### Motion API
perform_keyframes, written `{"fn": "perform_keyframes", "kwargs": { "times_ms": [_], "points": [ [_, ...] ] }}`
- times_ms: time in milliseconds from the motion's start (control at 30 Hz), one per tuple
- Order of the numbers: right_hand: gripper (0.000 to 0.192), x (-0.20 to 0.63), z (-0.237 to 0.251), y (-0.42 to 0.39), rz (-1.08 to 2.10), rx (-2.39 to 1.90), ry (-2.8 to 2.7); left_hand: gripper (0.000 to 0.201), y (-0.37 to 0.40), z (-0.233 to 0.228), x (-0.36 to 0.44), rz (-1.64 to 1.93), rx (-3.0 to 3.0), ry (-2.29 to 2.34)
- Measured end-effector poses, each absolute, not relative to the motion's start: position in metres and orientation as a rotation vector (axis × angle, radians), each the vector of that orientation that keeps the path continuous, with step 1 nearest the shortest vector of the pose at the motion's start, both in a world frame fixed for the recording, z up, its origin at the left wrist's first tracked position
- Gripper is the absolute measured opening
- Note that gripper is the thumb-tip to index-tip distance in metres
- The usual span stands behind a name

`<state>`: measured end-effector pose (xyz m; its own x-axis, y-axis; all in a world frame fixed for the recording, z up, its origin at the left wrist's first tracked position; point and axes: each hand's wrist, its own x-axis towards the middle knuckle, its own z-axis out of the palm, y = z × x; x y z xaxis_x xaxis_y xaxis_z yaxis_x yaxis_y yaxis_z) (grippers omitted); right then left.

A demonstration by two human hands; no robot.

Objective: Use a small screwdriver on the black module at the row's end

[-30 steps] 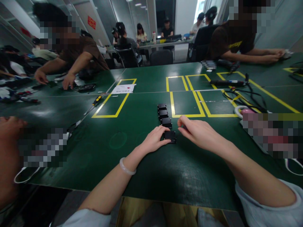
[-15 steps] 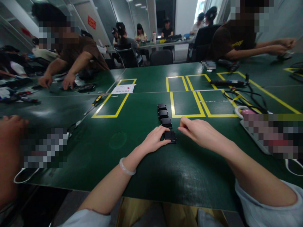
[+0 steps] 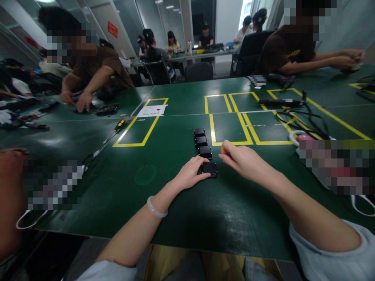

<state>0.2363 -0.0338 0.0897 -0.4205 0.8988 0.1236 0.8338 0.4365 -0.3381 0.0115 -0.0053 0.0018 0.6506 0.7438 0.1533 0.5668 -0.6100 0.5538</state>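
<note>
My left hand (image 3: 191, 171) grips the left side of a small black square block (image 3: 209, 169) on the green table, thumb at its near edge and fingers at its far edge. Beyond it, a row of similar black blocks (image 3: 200, 141) runs away from me. Just right of the gripped block, my right hand (image 3: 238, 156) is held closed, thumb against curled fingers. A thin dark thing seems to show at its fingertips, too small to name.
Yellow tape rectangles (image 3: 213, 130) mark the table (image 3: 175, 210). A yellow-black screwdriver (image 3: 120, 125) and a paper sheet (image 3: 152, 111) lie left. Right are a black corded tool (image 3: 281, 102) and a tape roll (image 3: 293, 137). Co-workers sit across the table; another person's hand (image 3: 13, 160) is at far left.
My right hand has shifted slightly up and left, close to the block. My left hand keeps its grip. The co-worker at the upper left has drawn one hand closer to the other.
</note>
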Motion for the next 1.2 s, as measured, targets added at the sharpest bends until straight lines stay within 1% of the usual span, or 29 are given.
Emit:
{"fn": "perform_keyframes", "kwargs": {
  "times_ms": [167, 367, 567, 800, 967, 1200],
  "points": [
    [0.006, 0.2399, 0.092, -0.0365, 0.367, -1.422, -2.431, 0.037, -0.0055, 0.0024, 0.0113, 0.511, 2.403, 1.014],
    [0.017, 0.2351, 0.0952, -0.0396, 0.272, -1.514, -2.466, 0.037, -0.0053, 0.0024, 0.0117, 0.511, 2.41, 1.016],
    [0.009, 0.2388, 0.0928, -0.0393, 0.31, -1.415, -2.474, 0.037, -0.0055, 0.0033, 0.012, 0.506, 2.401, 1.014],
    [0.019, 0.2358, 0.0937, -0.0387, 0.281, -1.503, -2.456, 0.037, -0.0053, 0.003, 0.012, 0.515, 2.403, 1.013],
    [0.012, 0.2366, 0.0936, -0.0398, 0.273, -1.477, -2.476, 0.037, -0.0058, 0.004, 0.0119, 0.512, 2.41, 1.011],
    [0.014, 0.2356, 0.0951, -0.0412, 0.275, -1.499, -2.458, 0.038, -0.0054, 0.0032, 0.0117, 0.506, 2.41, 1.02]
  ]
}}
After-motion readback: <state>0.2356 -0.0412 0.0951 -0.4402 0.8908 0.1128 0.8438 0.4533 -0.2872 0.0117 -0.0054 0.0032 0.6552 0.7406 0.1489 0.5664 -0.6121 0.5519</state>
